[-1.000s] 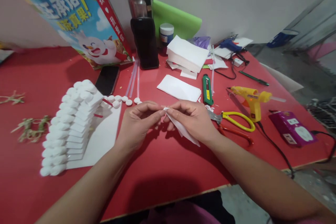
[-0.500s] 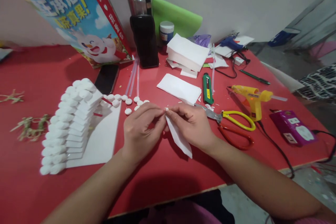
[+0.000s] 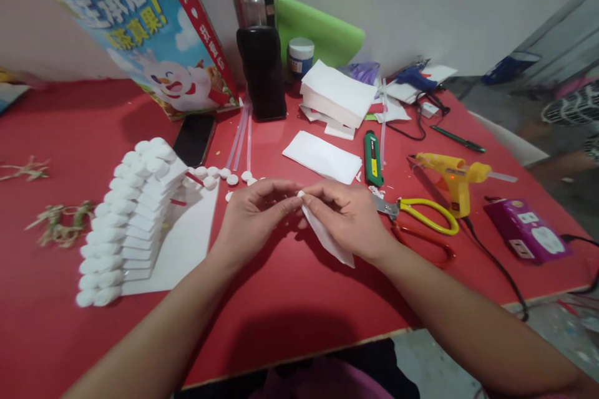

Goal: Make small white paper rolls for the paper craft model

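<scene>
Over the middle of the red table, both hands meet on a white paper strip (image 3: 330, 238). My left hand (image 3: 257, 218) pinches its small rolled tip between thumb and forefinger. My right hand (image 3: 349, 218) grips the same strip just below that tip, and its loose end hangs down to the right. Several small white paper rolls (image 3: 233, 179) lie just beyond my left hand. To the left stands a white stepped model (image 3: 145, 230) edged with stacked white rolls, on a white base sheet (image 3: 191, 243).
Right of my hands lie scissors (image 3: 428, 215), a green utility knife (image 3: 373, 159), a yellow glue gun (image 3: 449, 177) with its cord, and a purple power socket (image 3: 526, 230). Behind are folded paper (image 3: 322, 156), a phone (image 3: 194, 140) and a printed box (image 3: 154, 37). Another person's arm shows far right.
The view has shifted slightly. The strip's loose end has swung a little to the right and up. Both hands keep hold of the paper. At far right, the other person has moved.
</scene>
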Motion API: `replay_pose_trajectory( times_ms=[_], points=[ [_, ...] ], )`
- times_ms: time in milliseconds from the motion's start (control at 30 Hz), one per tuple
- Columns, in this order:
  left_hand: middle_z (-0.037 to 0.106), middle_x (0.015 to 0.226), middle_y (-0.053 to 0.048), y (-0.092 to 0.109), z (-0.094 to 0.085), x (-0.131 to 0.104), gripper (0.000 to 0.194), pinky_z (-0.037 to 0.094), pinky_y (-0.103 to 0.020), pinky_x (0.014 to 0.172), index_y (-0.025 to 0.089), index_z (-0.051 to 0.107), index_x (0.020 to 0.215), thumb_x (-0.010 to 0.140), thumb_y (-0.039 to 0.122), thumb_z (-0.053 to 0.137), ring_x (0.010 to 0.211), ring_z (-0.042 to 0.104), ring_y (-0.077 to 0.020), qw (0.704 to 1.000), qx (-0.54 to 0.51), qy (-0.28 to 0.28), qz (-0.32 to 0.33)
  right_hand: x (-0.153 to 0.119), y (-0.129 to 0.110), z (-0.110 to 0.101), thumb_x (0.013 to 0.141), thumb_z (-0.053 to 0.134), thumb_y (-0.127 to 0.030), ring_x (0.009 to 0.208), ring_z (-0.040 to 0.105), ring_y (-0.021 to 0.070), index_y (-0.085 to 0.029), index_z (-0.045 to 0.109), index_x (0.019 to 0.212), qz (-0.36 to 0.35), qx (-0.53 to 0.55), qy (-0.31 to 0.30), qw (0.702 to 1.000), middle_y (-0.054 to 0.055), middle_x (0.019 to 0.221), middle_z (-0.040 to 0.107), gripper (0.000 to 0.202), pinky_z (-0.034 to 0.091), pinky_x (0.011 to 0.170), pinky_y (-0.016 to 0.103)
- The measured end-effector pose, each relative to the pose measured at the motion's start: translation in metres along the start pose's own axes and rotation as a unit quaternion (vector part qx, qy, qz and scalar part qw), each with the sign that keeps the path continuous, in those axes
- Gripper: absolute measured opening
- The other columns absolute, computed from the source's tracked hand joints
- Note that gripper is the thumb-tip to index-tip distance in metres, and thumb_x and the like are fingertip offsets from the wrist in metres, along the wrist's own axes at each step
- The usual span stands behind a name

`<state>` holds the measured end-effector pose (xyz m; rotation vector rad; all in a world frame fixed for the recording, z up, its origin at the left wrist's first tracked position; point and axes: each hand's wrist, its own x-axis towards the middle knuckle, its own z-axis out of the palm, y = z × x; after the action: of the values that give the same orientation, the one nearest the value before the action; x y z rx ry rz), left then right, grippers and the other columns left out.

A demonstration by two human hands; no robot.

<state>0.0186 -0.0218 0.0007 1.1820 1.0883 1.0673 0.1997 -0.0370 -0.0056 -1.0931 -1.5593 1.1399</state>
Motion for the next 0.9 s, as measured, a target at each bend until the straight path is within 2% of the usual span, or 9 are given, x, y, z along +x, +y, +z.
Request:
replay_pose_trajectory(
  times_ms=[100, 300, 467, 533, 600, 667, 767, 833, 900],
  points=[
    [0.073, 0.077, -0.002, 0.004, 0.000, 0.000, 0.009, 0.056, -0.029, 0.059, 0.020, 0.084, 0.086, 0.079, 0.024, 0.087, 0.062, 0.066, -0.0152, 1.000, -0.004, -0.022, -0.012, 0.000, 0.001, -0.001, 0.102, 0.059, -0.024, 0.068, 0.077, 0.0162, -0.020, 0.076, 0.096, -0.028, -0.059, -0.004, 0.998, 0.000, 0.074, 0.079, 0.018, 0.060, 0.070, 0.030],
    [0.073, 0.082, -0.004, 0.002, -0.002, 0.000, 0.005, 0.056, -0.031, 0.071, 0.021, 0.082, 0.075, 0.080, 0.022, 0.084, 0.074, 0.068, -0.0172, 0.998, 0.060, 0.005, 0.034, 0.001, -0.002, -0.002, 0.103, 0.060, -0.027, 0.069, 0.076, 0.0163, -0.020, 0.073, 0.092, -0.022, -0.095, -0.005, 0.995, 0.001, 0.075, 0.079, 0.019, 0.057, 0.070, 0.029],
    [0.074, 0.080, -0.004, -0.002, -0.005, 0.002, 0.006, 0.054, -0.033, 0.075, 0.023, 0.082, 0.076, 0.082, 0.021, 0.082, 0.078, 0.067, -0.0190, 0.990, 0.104, -0.011, 0.090, 0.001, -0.004, -0.002, 0.101, 0.062, -0.028, 0.069, 0.073, 0.0171, -0.021, 0.073, 0.084, -0.017, -0.137, 0.003, 0.990, 0.002, 0.075, 0.078, 0.021, 0.055, 0.067, 0.030],
    [0.074, 0.079, -0.004, -0.002, -0.006, 0.002, 0.007, 0.054, -0.033, 0.075, 0.023, 0.081, 0.076, 0.082, 0.020, 0.081, 0.077, 0.067, -0.0190, 0.988, 0.109, -0.012, 0.107, 0.002, -0.005, -0.004, 0.097, 0.068, -0.030, 0.067, 0.072, 0.0179, -0.021, 0.072, 0.081, 0.017, -0.104, 0.014, 0.994, 0.003, 0.074, 0.077, 0.019, 0.056, 0.065, 0.030],
    [0.074, 0.080, -0.004, -0.002, -0.005, 0.001, 0.009, 0.055, -0.033, 0.075, 0.023, 0.081, 0.075, 0.083, 0.018, 0.080, 0.077, 0.068, -0.0189, 0.989, 0.101, -0.007, 0.107, 0.005, -0.005, -0.007, 0.094, 0.073, -0.036, 0.066, 0.073, 0.0192, -0.021, 0.070, 0.082, 0.099, 0.016, -0.009, 0.995, 0.003, 0.076, 0.077, 0.020, 0.060, 0.065, 0.032],
    [0.075, 0.083, -0.004, -0.002, -0.004, 0.000, 0.008, 0.057, -0.034, 0.075, 0.023, 0.081, 0.077, 0.083, 0.018, 0.080, 0.078, 0.069, -0.0193, 0.993, 0.076, 0.003, 0.092, 0.009, -0.004, -0.010, 0.094, 0.074, -0.048, 0.067, 0.075, 0.0218, -0.019, 0.068, 0.086, 0.201, 0.197, -0.075, 0.957, 0.006, 0.082, 0.079, 0.030, 0.065, 0.068, 0.038],
    [0.077, 0.086, -0.005, -0.005, -0.004, -0.001, 0.007, 0.059, -0.034, 0.077, 0.024, 0.082, 0.080, 0.082, 0.017, 0.082, 0.081, 0.071, -0.0204, 0.996, 0.037, 0.017, 0.074, 0.013, -0.001, -0.013, 0.096, 0.071, -0.055, 0.078, 0.080, 0.0256, -0.015, 0.071, 0.095, 0.296, 0.381, -0.180, 0.857, 0.012, 0.091, 0.082, 0.040, 0.069, 0.078, 0.044],
    [0.078, 0.087, -0.005, -0.008, -0.004, 0.001, 0.006, 0.060, -0.035, 0.078, 0.024, 0.083, 0.080, 0.081, 0.018, 0.083, 0.082, 0.072, -0.0204, 0.997, 0.024, 0.021, 0.066, 0.015, 0.001, -0.013, 0.097, 0.073, -0.046, 0.081, 0.081, 0.0248, -0.011, 0.073, 0.097, 0.316, 0.428, -0.198, 0.823, 0.013, 0.090, 0.081, 0.035, 0.069, 0.081, 0.041],
    [0.078, 0.086, -0.005, -0.011, -0.004, 0.002, 0.005, 0.059, -0.034, 0.078, 0.024, 0.083, 0.080, 0.081, 0.020, 0.085, 0.081, 0.072, -0.0200, 0.998, 0.011, 0.024, 0.052, 0.016, 0.003, -0.012, 0.097, 0.075, -0.035, 0.077, 0.080, 0.0219, -0.011, 0.074, 0.096, 0.327, 0.448, -0.175, 0.814, 0.010, 0.086, 0.080, 0.024, 0.070, 0.078, 0.038]
  ],
)
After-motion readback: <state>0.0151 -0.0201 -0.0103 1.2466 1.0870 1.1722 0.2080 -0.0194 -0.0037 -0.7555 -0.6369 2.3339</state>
